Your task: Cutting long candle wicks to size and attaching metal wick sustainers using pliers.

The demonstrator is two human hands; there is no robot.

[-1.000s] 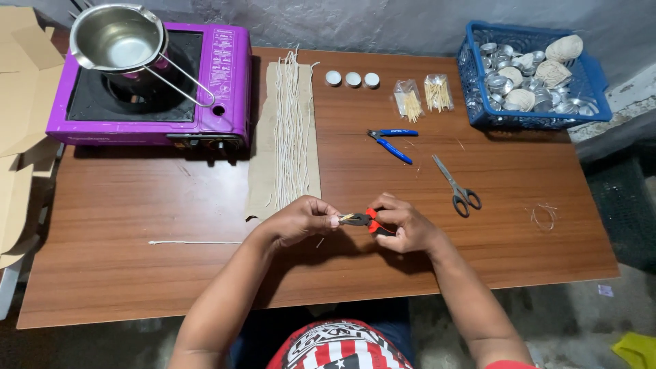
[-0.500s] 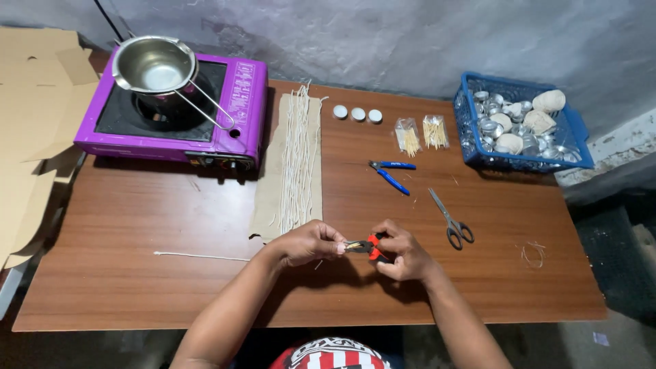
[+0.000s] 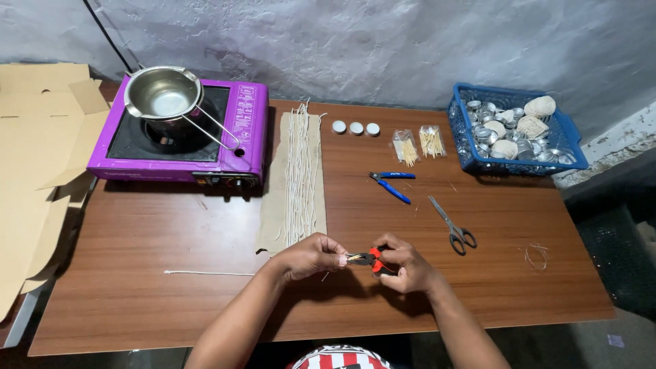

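Small red-handled metal pliers [image 3: 369, 260] are gripped by the right hand [image 3: 404, 263]; something tiny at their tip is pinched by the left hand [image 3: 313, 254], near the grey metal scissors [image 3: 452, 225].

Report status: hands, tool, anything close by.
Right hand grips red-handled pliers. Left hand pinches something small at the pliers' nose, too small to identify. Strip of white wicks lies just beyond the left hand.

I noted red grips on the pliers [image 3: 372, 260] and blue grips on the cutters [image 3: 391, 184]. The stove [image 3: 236, 137] was purple with a black top; the pot [image 3: 162, 92] was silver. The basket [image 3: 471, 147] was blue, the strings [image 3: 298, 171] white on tan cardboard [image 3: 272, 205]. The table [image 3: 137, 232] showed brown wood grain.
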